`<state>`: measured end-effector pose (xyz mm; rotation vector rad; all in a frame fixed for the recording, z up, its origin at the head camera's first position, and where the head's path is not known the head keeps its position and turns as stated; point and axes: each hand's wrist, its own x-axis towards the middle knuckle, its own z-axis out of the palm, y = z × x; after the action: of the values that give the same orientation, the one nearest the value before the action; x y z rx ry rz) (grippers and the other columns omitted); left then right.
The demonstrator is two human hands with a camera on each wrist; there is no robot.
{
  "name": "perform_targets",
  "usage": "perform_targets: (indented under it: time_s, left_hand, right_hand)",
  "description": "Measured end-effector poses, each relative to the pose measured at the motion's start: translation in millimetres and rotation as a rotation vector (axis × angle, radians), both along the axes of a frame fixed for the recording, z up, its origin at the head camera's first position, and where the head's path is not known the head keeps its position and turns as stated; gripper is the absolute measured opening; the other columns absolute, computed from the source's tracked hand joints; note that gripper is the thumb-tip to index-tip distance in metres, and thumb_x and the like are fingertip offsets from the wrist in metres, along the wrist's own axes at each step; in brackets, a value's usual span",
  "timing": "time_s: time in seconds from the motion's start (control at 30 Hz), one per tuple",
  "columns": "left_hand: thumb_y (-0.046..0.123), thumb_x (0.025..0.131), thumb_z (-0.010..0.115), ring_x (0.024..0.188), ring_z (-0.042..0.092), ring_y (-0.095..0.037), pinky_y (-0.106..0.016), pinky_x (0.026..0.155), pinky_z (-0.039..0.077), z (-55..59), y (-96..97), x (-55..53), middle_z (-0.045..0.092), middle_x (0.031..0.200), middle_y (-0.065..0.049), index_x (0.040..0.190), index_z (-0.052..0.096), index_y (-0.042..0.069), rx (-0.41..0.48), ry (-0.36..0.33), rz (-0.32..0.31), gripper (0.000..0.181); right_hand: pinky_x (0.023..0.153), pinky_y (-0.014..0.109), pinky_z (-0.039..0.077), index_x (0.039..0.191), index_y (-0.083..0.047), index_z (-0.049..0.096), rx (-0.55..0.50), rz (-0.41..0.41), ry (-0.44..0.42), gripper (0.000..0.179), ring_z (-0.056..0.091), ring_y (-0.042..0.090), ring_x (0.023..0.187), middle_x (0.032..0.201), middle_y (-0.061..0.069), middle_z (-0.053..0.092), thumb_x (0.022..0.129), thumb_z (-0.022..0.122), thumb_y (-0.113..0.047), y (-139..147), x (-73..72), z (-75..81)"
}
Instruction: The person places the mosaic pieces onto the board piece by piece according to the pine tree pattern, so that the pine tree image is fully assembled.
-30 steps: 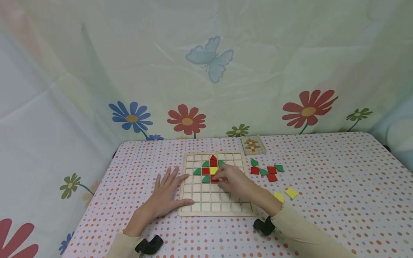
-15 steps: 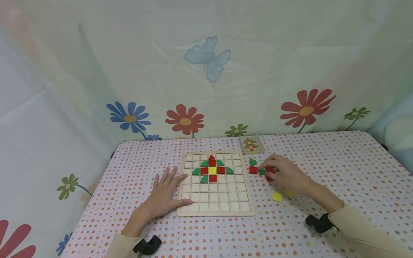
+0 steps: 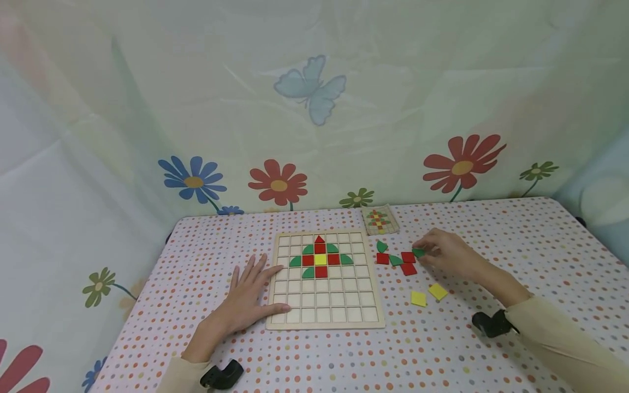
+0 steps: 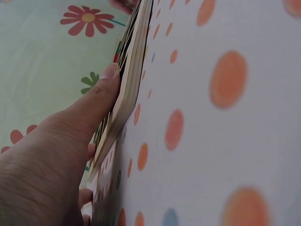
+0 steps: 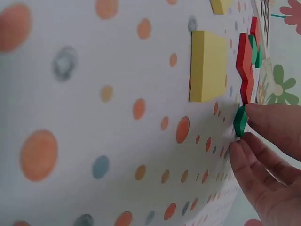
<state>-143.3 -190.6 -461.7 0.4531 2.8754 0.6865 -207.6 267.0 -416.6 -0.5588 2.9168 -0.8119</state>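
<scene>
A wooden grid board [image 3: 307,315] lies on the table with red, green and yellow tiles in a stepped pattern around a yellow square [image 3: 320,260]. My left hand [image 3: 248,300] rests spread at the board's left edge; in the left wrist view its thumb [image 4: 101,96] lies over the rim. To the right of the board, my right hand [image 3: 449,255] pinches a green quarter-round tile [image 3: 418,252] between thumb and fingers. The right wrist view shows this green tile [image 5: 240,121] at or close to the tabletop, beside the red tiles [image 5: 244,56].
Loose red squares [image 3: 408,269] and green quarter-round tiles [image 3: 381,247] lie between board and right hand. Two yellow squares [image 3: 438,292] sit nearer the front. A pattern card [image 3: 380,220] lies behind the board's right corner. A flowered curtain [image 3: 393,109] hangs behind the table.
My right hand has moved from the board rightward to the loose tiles and now holds a green one. Red and green tiles it was covering on the board now show. The left hand stays put.
</scene>
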Motion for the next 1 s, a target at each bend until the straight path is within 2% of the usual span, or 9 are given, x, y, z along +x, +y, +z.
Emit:
perform_targets:
  time_s: [0.17,0.27,0.43,0.6,1.0]
  left_hand:
    - [0.072,0.087,0.070,0.161,-0.007,-0.036,-0.068,0.123,-0.010,-0.2,-0.2,0.2,0.007,0.176,-0.012,0.161,0.041,0.029,0.012,-0.009,-0.002,0.090]
    - [0.072,0.087,0.069,0.161,-0.007,-0.035,-0.067,0.123,-0.011,-0.5,-0.5,0.3,0.007,0.176,-0.011,0.161,0.041,0.029,0.010,-0.009,-0.001,0.090]
    - [0.072,0.087,0.069,0.161,-0.008,-0.035,-0.067,0.123,-0.011,-1.1,-0.9,-0.2,0.006,0.176,-0.011,0.161,0.040,0.029,0.009,-0.003,-0.005,0.091]
    - [0.073,0.086,0.069,0.161,-0.007,-0.035,-0.067,0.123,-0.011,-1.3,-0.9,-1.1,0.006,0.176,-0.011,0.161,0.040,0.029,0.004,0.002,-0.005,0.091]
    - [0.072,0.087,0.069,0.161,-0.007,-0.036,-0.068,0.122,-0.010,0.2,-1.2,-1.0,0.007,0.176,-0.013,0.161,0.040,0.029,0.006,0.001,-0.011,0.091]
  right_hand:
    - [0.078,0.045,0.059,0.101,0.007,0.072,0.066,0.003,-0.018,0.016,0.066,0.027,0.086,0.093,0.011,0.069,0.087,0.079,0.007,-4.5,-13.1,4.2]
    - [0.080,0.047,0.059,0.101,0.007,0.073,0.087,-0.012,-0.056,0.017,0.066,0.029,0.087,0.094,0.013,0.072,0.086,0.081,0.006,-6.2,-18.3,6.3]
    - [0.087,0.053,0.058,0.102,0.006,0.074,0.070,-0.083,-0.121,0.018,0.067,0.034,0.094,0.099,0.017,0.073,0.087,0.081,0.004,-6.0,-19.6,6.5]
    - [0.085,0.051,0.057,0.104,0.007,0.073,0.047,-0.131,-0.149,0.019,0.066,0.034,0.092,0.101,0.020,0.072,0.087,0.081,0.004,-6.6,-18.6,6.3]
    - [0.078,0.046,0.056,0.103,0.009,0.073,0.051,-0.163,-0.088,0.019,0.065,0.030,0.085,0.093,0.018,0.072,0.086,0.080,0.007,-13.1,-12.6,6.2]
